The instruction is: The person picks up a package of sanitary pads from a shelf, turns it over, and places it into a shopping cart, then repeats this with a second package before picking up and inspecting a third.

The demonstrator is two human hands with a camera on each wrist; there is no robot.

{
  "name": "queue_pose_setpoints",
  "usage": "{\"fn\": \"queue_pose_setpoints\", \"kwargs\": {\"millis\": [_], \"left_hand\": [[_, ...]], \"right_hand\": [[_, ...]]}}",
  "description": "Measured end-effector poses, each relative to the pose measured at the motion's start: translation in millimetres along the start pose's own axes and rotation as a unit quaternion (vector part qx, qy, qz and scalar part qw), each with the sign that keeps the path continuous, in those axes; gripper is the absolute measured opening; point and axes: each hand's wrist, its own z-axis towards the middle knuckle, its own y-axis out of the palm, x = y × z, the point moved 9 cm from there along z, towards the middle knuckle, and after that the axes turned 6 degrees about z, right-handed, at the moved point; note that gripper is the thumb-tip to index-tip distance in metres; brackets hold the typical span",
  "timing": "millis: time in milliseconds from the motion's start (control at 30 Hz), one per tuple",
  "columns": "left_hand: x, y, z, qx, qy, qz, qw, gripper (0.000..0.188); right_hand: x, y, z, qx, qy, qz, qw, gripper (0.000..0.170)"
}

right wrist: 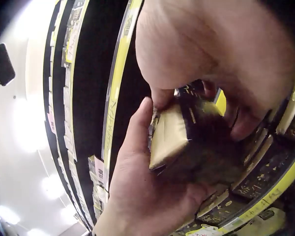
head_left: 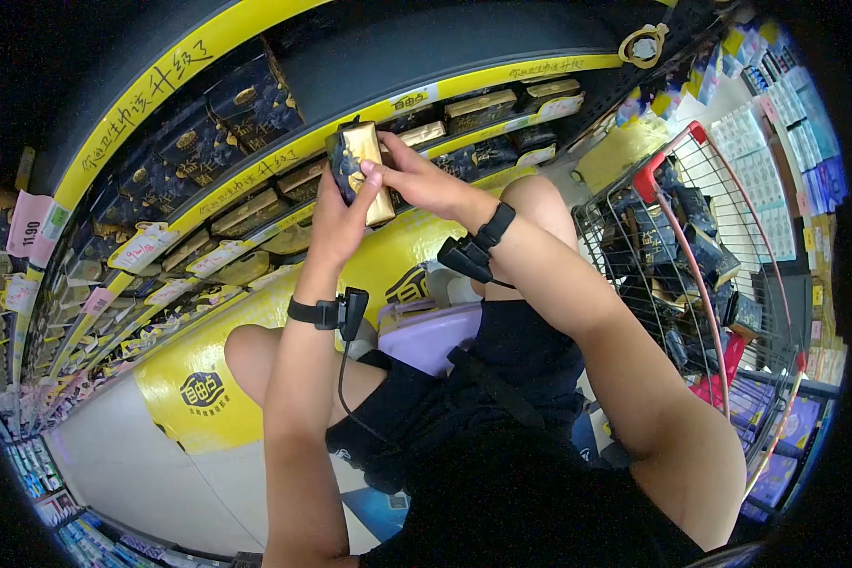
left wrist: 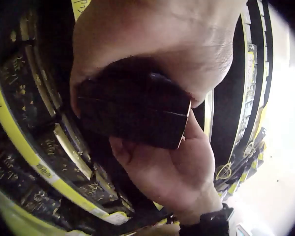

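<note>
Both hands hold a black and gold package [head_left: 366, 163] in front of the shelves. The left hand [head_left: 339, 210] grips its lower left side, thumb across the gold face. The right hand [head_left: 424, 177] holds its right side, fingertips near the thumb of the other hand. In the left wrist view the package's dark end [left wrist: 132, 110] lies between the two hands. The right wrist view shows its gold side [right wrist: 169, 135], with the left hand [right wrist: 147, 196] beneath and the right hand [right wrist: 211, 49] above.
Shelves with yellow edge strips [head_left: 256, 175] hold rows of dark packages [head_left: 246, 104]. A shopping cart [head_left: 649, 180] with many dark packages stands at the right. A lilac stool or box [head_left: 430, 336] is between the person's legs, above a yellow floor mat [head_left: 241, 388].
</note>
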Motion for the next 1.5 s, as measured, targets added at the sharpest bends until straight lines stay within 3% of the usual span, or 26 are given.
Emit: {"fn": "queue_pose_setpoints", "kwargs": {"millis": [100, 200, 233, 333, 400, 467, 533, 633, 667, 733, 767, 833, 867, 933, 967, 1000, 1067, 1167, 1267, 1333, 1367, 1400, 1433, 1467, 1500], "left_hand": [[3, 5, -1, -0.043, -0.007, -0.006, 0.999, 0.058], [-2, 7, -4, -0.089, -0.058, -0.019, 0.994, 0.059], [-4, 7, -4, -0.082, -0.04, -0.018, 0.996, 0.058], [-18, -5, -4, -0.007, -0.068, -0.072, 0.995, 0.056], [-36, -18, -1, 0.074, -0.068, -0.11, 0.989, 0.049], [-22, -35, -4, 0.172, -0.019, -0.025, 0.985, 0.043], [-18, -37, -3, 0.198, 0.039, -0.141, 0.969, 0.032], [-8, -34, -14, 0.222, 0.046, -0.066, 0.972, 0.028], [-21, -38, -13, 0.188, 0.041, 0.007, 0.981, 0.029], [-21, -15, -14, 0.13, 0.026, -0.045, 0.99, 0.031], [-37, -14, -12, 0.112, 0.037, -0.003, 0.993, 0.035], [-38, 8, -22, 0.067, 0.021, -0.115, 0.991, 0.041], [-49, 21, -30, 0.055, -0.054, -0.218, 0.973, 0.05], [-24, 59, -31, -0.152, -0.034, -0.378, 0.913, 0.078], [-56, 49, -36, 0.048, -0.164, -0.379, 0.909, 0.098], [-24, 68, -40, -0.035, -0.112, -0.389, 0.914, 0.096], [-7, 79, -42, -0.035, -0.123, -0.424, 0.896, 0.093], [2, 85, -30, -0.037, -0.126, -0.44, 0.888, 0.089], [41, 98, -16, 0.002, -0.109, -0.343, 0.933, 0.085], [63, 106, -12, 0.008, -0.106, -0.293, 0.95, 0.082], [80, 119, -8, -0.022, -0.097, -0.283, 0.954, 0.082], [98, 134, -5, -0.053, -0.085, -0.272, 0.957, 0.082], [116, 152, -4, -0.06, -0.077, -0.296, 0.95, 0.081], [113, 159, 8, -0.109, -0.077, -0.298, 0.945, 0.079], [127, 180, 12, -0.15, -0.072, -0.29, 0.943, 0.077]], "right_hand": [[-10, -3, -7, -0.001, 0.042, 0.019, 0.999, 0.055], [-12, -18, 0, 0.055, 0.013, 0.035, 0.998, 0.047], [-16, -21, 4, 0.063, -0.025, 0.076, 0.995, 0.04], [-23, -32, 9, 0.066, -0.07, -0.016, 0.995, 0.04], [-22, -38, 8, 0.105, -0.087, 0.036, 0.99, 0.046], [-15, -31, 1, 0.099, 0.027, 0.121, 0.987, 0.05], [-15, -21, 0, 0.053, 0.056, 0.195, 0.978, 0.042], [-17, -22, -1, 0.036, 0.075, 0.21, 0.974, 0.027], [-20, -23, -3, 0.03, 0.073, 0.229, 0.97, 0.028], [-33, -28, -5, 0.014, 0.031, 0.219, 0.975, 0.031], [-30, -32, -4, 0.014, 0.021, 0.181, 0.983, 0.033], [-44, -51, -6, 0.071, -0.051, 0.021, 0.996, 0.042], [-47, -58, -6, 0.113, -0.097, -0.031, 0.988, 0.044], [-36, -67, -2, 0.142, -0.118, -0.066, 0.981, 0.041], [-37, -70, -4, 0.135, -0.143, -0.099, 0.975, 0.033], [-38, -71, -8, 0.114, -0.141, -0.107, 0.978, 0.033], [-39, -74, -8, 0.076, -0.167, -0.142, 0.973, 0.033], [-39, -97, -16, 0.105, -0.124, -0.163, 0.973, 0.033], [-26, -121, -25, 0.143, -0.015, -0.154, 0.978, 0.033], [14, -128, 3, 0.176, -0.033, -0.093, 0.979, 0.034], [6, -134, -2, 0.216, -0.082, -0.134, 0.964, 0.033], [3, -134, -5, 0.171, -0.029, -0.118, 0.978, 0.034], [26, -124, 18, 0.075, -0.035, -0.171, 0.982, 0.036], [1, -127, 2, 0.151, -0.282, -0.164, 0.933, 0.036], [1, -125, -2, 0.138, -0.247, -0.16, 0.946, 0.037]]}}
